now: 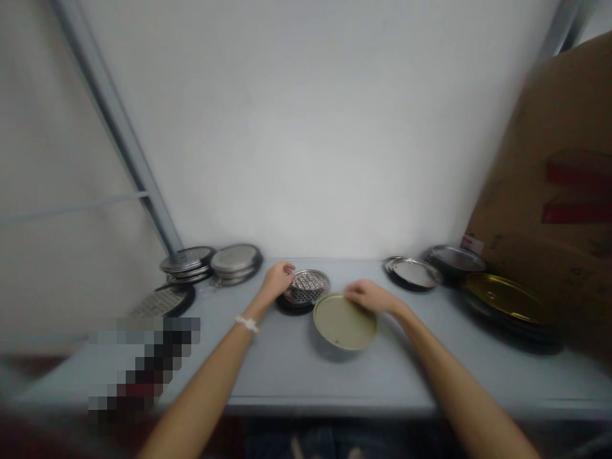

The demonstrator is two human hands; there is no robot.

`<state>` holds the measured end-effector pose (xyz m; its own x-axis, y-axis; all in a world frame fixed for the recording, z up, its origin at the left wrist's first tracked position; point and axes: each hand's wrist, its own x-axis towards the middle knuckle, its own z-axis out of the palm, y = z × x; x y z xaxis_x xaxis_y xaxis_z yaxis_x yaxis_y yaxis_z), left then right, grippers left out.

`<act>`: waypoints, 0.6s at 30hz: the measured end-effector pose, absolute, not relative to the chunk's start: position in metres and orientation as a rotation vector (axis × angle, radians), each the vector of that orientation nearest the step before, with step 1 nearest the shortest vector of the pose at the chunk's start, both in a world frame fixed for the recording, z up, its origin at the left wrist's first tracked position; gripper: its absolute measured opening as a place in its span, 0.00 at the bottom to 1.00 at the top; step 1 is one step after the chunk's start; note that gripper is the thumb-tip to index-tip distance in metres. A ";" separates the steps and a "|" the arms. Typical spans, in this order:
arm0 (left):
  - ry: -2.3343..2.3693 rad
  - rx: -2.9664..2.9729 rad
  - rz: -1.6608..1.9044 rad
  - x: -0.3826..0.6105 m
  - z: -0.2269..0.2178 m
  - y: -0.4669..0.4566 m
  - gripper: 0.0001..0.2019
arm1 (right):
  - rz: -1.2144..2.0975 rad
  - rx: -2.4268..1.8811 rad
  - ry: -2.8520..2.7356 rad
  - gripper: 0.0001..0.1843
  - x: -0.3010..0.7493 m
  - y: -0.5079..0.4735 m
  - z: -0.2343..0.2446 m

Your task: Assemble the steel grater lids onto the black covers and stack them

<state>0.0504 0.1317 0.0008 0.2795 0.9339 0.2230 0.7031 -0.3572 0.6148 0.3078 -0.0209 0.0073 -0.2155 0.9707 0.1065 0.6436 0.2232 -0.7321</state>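
As the person leaned over the grey counter (287,376), the head camera caught both bare arms stretched towards its middle. The left hand (278,278), a pale bracelet (247,324) at its wrist, had a narrow grip closed on the left edge of a perforated metal disc (310,285), which sat on a dark round base at the centre of the counter, near the white wall (306,127). The right hand (366,296) had its grip curled over the far rim of a pale round lid (344,324), which lay just in front of the disc and to its right, their edges close together; blur hid the single fingers.

Off to the left, two low stacks of steel lids (187,260) (236,260) stood side by side against the wall, with a dark mesh disc (162,301) lying nearer the counter's edge. To the right were a small stack of silver plates (414,272), a darker plate (454,258) behind it, and a gold-coloured tray (507,296) beside a large cardboard box (549,191) that leaned in from the right. A grey metal post (119,127) slanted up the left side.
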 end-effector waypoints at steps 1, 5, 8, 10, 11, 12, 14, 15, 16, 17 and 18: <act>1.470 2.131 0.807 0.050 0.001 0.133 0.15 | 0.767 -1.477 -1.966 0.15 0.305 -0.022 0.007; 1.408 2.037 0.884 0.048 0.001 0.137 0.13 | 0.783 -1.491 -2.023 0.15 0.298 -0.023 0.005; 1.331 1.962 0.947 0.050 0.000 0.137 0.12 | 0.766 -1.541 -2.016 0.14 0.296 -0.021 0.003; 1.266 1.918 0.980 0.051 0.000 0.137 0.12 | 0.742 -1.585 -1.997 0.12 0.296 -0.019 0.000; 1.231 1.902 0.992 0.051 0.000 0.137 0.12 | 0.727 -1.607 -1.988 0.11 0.297 -0.018 -0.001; 1.197 1.890 1.003 0.052 0.000 0.137 0.12 | 0.710 -1.629 -1.978 0.10 0.298 -0.017 -0.003; 1.137 1.877 1.023 0.052 0.000 0.137 0.12 | 0.658 -1.675 -1.953 0.09 0.299 -0.015 -0.006; 1.113 1.875 1.033 0.052 0.001 0.137 0.13 | 0.623 -1.699 -1.935 0.09 0.300 -0.014 -0.008; 1.094 1.874 1.042 0.052 0.001 0.137 0.13 | 0.581 -1.722 -1.912 0.09 0.301 -0.013 -0.009; 1.076 1.873 1.051 0.052 0.002 0.136 0.14 | 0.535 -1.743 -1.884 0.10 0.302 -0.012 -0.010; 1.060 1.872 1.058 0.052 0.003 0.135 0.16 | 0.486 -1.761 -1.851 0.10 0.302 -0.011 -0.010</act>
<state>0.0517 0.1351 0.0035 0.3227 0.8982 0.2987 0.3002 -0.3964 0.8676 0.3021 -0.0113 -0.0103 -0.0056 0.9913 0.1313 0.7987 0.0834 -0.5959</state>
